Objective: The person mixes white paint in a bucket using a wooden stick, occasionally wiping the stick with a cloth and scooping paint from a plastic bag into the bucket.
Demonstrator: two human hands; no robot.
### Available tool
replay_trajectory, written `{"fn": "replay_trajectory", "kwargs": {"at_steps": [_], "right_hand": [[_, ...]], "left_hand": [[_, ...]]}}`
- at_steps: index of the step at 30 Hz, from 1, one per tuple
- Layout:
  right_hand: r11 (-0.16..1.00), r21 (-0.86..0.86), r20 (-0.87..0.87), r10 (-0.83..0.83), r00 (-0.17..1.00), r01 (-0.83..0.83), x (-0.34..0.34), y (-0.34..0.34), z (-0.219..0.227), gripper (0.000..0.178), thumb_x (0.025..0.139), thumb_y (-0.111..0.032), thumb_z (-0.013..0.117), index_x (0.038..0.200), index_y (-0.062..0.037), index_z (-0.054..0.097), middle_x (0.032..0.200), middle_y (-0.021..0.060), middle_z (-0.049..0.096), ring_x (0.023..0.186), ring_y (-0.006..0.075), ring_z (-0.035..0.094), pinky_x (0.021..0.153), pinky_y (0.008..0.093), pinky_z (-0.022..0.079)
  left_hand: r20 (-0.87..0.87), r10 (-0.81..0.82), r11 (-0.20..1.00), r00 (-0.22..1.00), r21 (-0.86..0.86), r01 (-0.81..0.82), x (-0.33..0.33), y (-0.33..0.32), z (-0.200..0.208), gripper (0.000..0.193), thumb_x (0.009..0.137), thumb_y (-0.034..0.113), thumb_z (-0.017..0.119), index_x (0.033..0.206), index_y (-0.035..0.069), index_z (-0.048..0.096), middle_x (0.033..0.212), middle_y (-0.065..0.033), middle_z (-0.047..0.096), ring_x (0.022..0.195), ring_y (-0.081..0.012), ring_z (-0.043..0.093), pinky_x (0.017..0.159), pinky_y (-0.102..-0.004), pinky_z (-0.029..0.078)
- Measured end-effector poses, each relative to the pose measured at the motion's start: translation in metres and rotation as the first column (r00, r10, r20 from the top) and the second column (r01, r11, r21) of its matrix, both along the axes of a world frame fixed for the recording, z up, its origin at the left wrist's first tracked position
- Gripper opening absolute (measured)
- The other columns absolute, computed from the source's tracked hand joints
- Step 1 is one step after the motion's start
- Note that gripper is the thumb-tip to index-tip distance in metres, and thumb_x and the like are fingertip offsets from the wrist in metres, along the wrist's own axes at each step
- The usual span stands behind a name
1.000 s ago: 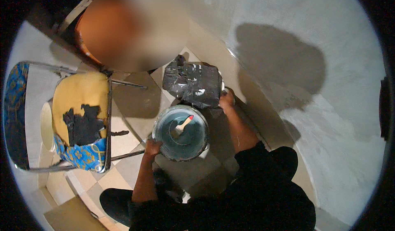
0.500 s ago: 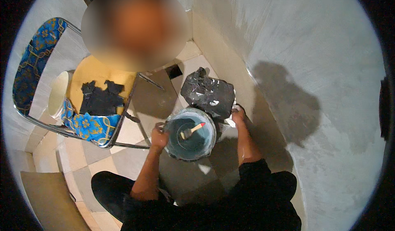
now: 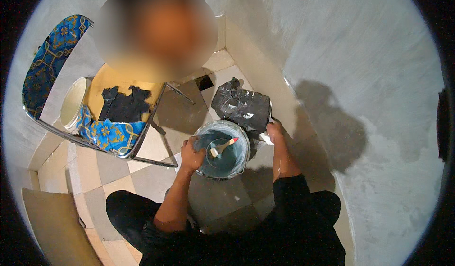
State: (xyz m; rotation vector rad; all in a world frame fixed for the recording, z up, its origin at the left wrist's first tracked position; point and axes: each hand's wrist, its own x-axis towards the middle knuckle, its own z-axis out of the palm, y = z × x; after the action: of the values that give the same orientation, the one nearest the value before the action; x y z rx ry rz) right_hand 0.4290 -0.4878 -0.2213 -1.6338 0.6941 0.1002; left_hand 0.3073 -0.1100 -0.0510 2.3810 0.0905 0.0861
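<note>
A round grey bucket (image 3: 247,158) stands on the floor in front of me, its rim smeared with pale paint. Inside it lies a paintbrush (image 3: 226,146) with a pale wooden handle and a red tip. My left hand (image 3: 193,156) is closed over the bucket's left rim, its fingertips partly hidden. Beyond the bucket sits a bulky bundle (image 3: 242,108) covered in creased black plastic with white flecks. At its near right corner my right hand (image 3: 274,130) is closed on the edge, where some white material (image 3: 267,138) shows below the fingers.
On the left stands a metal-framed chair (image 3: 113,135) with blue patterned cover and exposed yellow foam; torn black material (image 3: 125,106) lies on its seat. A white bucket (image 3: 75,104) is beside it. A grey wall (image 3: 384,76) rises close on the right. A person (image 3: 156,29) is opposite, blurred.
My left hand has moved slightly up and right, further over the bucket's rim. The view has shifted a little. My right hand stays at the bundle's corner.
</note>
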Motion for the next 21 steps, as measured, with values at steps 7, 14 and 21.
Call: {"fn": "replay_trajectory", "kwargs": {"at_steps": [7, 14, 21], "right_hand": [[0.899, 0.235, 0.184, -0.415, 0.891, 0.371, -0.017, -0.019, 0.010, 0.017, 0.073, 0.002, 0.071, 0.089, -0.0025, 0.068, 0.078, 0.0061, 0.065, 0.065, 0.0179, 0.059, 0.056, 0.0334, 0.047], [0.961, 0.197, 0.161, -0.225, 0.961, 0.192, -0.054, 0.005, 0.102, 0.017, 0.073, -0.005, 0.074, 0.088, -0.0021, 0.067, 0.076, 0.0052, 0.063, 0.063, 0.0178, 0.058, 0.061, 0.0333, 0.048], [0.908, -0.259, 0.042, 0.351, 0.935, -0.329, -0.093, 0.061, 0.321, 0.031, 0.076, -0.012, 0.074, 0.102, 0.0044, 0.070, 0.092, 0.0122, 0.070, 0.081, 0.0203, 0.064, 0.063, 0.0381, 0.050]], "left_hand": [[0.072, -0.034, 0.988, 0.997, -0.146, 0.044, 0.010, 0.000, 0.017, 0.042, 0.073, 0.013, 0.069, 0.113, 0.002, 0.062, 0.111, -0.0243, 0.062, 0.108, -0.0426, 0.057, 0.097, -0.0466, 0.044], [0.058, -0.048, 0.958, 0.997, -0.280, 0.063, 0.006, -0.017, 0.015, 0.036, 0.075, 0.012, 0.072, 0.109, 0.003, 0.064, 0.114, -0.0228, 0.063, 0.109, -0.0391, 0.059, 0.094, -0.0446, 0.046], [0.177, -0.217, 0.827, 0.960, -0.489, 0.277, -0.011, -0.079, 0.051, 0.058, 0.076, 0.027, 0.082, 0.124, 0.007, 0.055, 0.118, -0.0154, 0.061, 0.110, -0.0285, 0.058, 0.095, -0.0370, 0.046]]}}
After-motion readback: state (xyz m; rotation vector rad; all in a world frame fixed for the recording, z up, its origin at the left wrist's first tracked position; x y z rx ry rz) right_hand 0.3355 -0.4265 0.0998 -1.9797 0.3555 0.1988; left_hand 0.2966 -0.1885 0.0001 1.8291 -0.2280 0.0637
